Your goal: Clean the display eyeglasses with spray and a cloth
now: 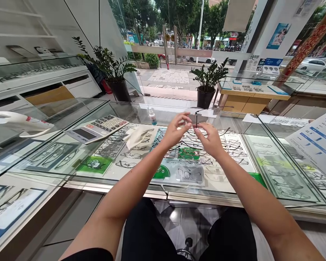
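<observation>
over a glass display counter (pixel 141 108), the left hand (pixel 176 131) and right hand (pixel 210 139) pinch thin black glasses (pixel 197 119) between closed fingertips.

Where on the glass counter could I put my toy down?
The glass counter is bare between the white cloth and its near edge, and right of the right hand. It is crowded at the back left: calculator, cloth and small bottle. Both hands, left hand included, hold the glasses over the middle.
</observation>
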Action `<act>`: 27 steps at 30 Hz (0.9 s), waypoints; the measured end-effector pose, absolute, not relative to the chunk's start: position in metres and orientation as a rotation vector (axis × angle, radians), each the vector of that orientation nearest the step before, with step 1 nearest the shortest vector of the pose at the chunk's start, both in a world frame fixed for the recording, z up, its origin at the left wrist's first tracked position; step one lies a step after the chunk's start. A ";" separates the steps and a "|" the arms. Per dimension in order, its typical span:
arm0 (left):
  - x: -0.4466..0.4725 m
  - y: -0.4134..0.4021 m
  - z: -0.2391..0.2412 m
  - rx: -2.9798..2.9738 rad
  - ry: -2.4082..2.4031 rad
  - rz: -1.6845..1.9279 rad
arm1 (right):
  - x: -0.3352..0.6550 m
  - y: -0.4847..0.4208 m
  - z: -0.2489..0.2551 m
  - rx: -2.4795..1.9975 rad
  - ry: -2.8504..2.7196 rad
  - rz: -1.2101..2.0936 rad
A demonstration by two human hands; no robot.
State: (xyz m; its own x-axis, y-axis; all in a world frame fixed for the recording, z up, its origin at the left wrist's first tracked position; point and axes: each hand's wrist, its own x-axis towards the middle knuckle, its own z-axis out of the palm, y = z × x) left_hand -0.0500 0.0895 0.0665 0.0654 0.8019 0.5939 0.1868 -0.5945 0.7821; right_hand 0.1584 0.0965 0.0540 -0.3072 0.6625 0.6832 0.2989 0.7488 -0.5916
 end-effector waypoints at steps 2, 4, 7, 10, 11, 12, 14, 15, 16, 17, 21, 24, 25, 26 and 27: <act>-0.059 0.093 0.070 1.924 1.144 1.723 | 0.160 0.097 0.055 -0.768 -1.884 0.421; -0.072 0.098 0.074 2.002 1.303 1.876 | 0.162 0.098 0.055 -0.803 -1.863 0.413; -0.094 0.108 0.077 1.960 1.563 2.054 | 0.164 0.100 0.055 -0.828 -1.834 0.408; -0.116 0.118 0.074 1.808 1.795 2.155 | 0.165 0.102 0.056 -0.835 -1.819 0.403; -0.123 0.121 0.071 1.758 1.848 2.170 | 0.165 0.103 0.056 -0.839 -1.816 0.405; -0.130 0.125 0.068 1.707 1.895 2.172 | 0.166 0.103 0.056 -0.844 -1.812 0.407; -0.141 0.132 0.059 1.586 1.980 2.130 | 0.166 0.103 0.056 -0.851 -1.807 0.412; -0.145 0.136 0.054 1.519 2.007 2.094 | 0.166 0.103 0.056 -0.852 -1.806 0.411; -0.149 0.140 0.049 1.450 2.020 2.055 | 0.166 0.103 0.056 -0.851 -1.808 0.409; -0.153 0.145 0.044 1.383 2.018 2.012 | 0.166 0.103 0.056 -0.850 -1.813 0.405; -0.161 0.158 0.032 1.206 1.933 1.778 | 0.165 0.102 0.055 -0.857 -1.833 0.396; -0.166 0.162 0.027 1.201 1.917 1.665 | 0.164 0.102 0.055 -0.854 -1.836 0.394; -0.167 0.163 0.026 1.206 1.927 1.656 | 0.164 0.103 0.055 -0.854 -1.837 0.393; -0.169 0.164 0.024 1.205 1.939 1.652 | 0.165 0.103 0.055 -0.853 -1.838 0.392; -0.170 0.165 0.022 1.205 1.952 1.645 | 0.165 0.103 0.055 -0.853 -1.840 0.391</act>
